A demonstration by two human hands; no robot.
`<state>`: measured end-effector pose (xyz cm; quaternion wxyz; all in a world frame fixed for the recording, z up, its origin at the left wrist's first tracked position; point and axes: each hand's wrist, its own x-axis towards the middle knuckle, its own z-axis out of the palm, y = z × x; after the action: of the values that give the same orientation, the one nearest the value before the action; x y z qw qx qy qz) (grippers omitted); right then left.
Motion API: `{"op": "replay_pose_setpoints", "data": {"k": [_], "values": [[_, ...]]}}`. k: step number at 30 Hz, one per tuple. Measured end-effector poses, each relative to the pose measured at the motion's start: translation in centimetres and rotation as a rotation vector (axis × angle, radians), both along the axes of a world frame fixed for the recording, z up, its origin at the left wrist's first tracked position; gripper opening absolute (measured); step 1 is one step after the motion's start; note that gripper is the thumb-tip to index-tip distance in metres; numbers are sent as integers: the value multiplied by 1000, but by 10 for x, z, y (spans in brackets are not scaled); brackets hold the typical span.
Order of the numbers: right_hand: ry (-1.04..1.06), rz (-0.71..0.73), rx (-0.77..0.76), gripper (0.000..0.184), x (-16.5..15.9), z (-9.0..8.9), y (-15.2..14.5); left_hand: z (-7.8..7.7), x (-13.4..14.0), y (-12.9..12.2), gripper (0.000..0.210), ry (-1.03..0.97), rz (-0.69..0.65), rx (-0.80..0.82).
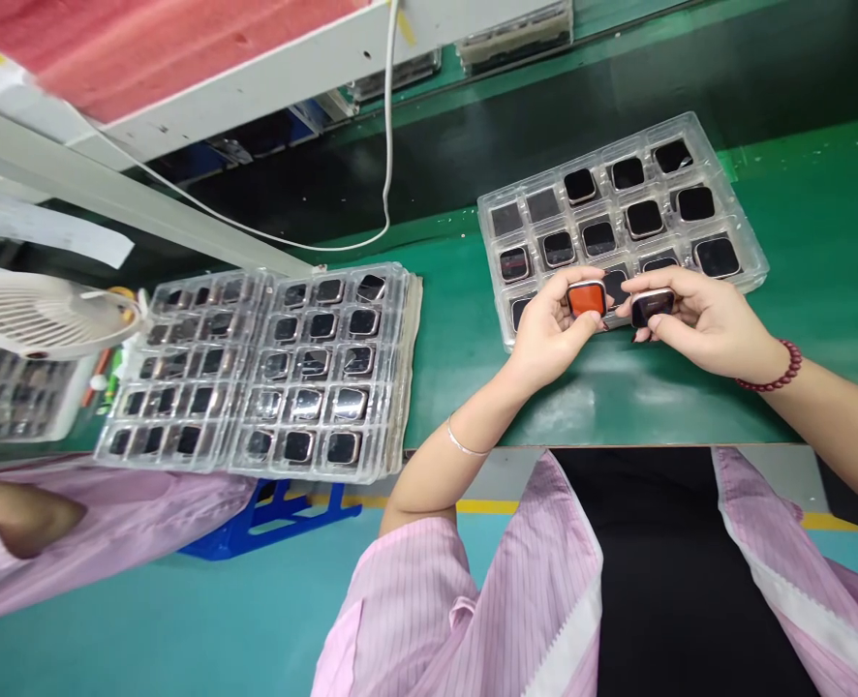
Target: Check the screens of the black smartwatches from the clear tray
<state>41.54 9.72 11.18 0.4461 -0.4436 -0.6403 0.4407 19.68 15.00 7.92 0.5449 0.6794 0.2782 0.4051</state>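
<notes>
Between the thumb and fingers of my left hand [549,334] is a square smartwatch with an orange-red screen [587,299]. My right hand [712,315] grips a second smartwatch, its screen dark [651,308], close beside the first. The two watches are held apart, over the near edge of a clear plastic compartment tray [752,257]. Watch faces sit in most of that tray's compartments, while two at the far left show only grey bottoms. My fingers hide part of its front row.
Two clear trays of watches, one left [227,445] and one right [392,387], lie side by side on the green bench [458,387]. A white fan [44,315] stands further left. A white cable [388,126] hangs from the shelf. A co-worker's arm [22,513] shows at left.
</notes>
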Motion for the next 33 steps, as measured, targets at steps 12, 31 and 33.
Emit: {"op": "replay_pose_setpoints", "data": {"k": [12, 31, 33], "values": [[10, 39, 3, 43, 1, -1, -1, 4, 2, -3, 50, -37, 16, -53], [93, 104, -115, 15, 1, 12, -3, 19, 5, -9, 46, -67, 31, -137], [86, 105, -116, 15, 2, 11, -3, 19, 5, -9, 47, -54, 43, -136]]}}
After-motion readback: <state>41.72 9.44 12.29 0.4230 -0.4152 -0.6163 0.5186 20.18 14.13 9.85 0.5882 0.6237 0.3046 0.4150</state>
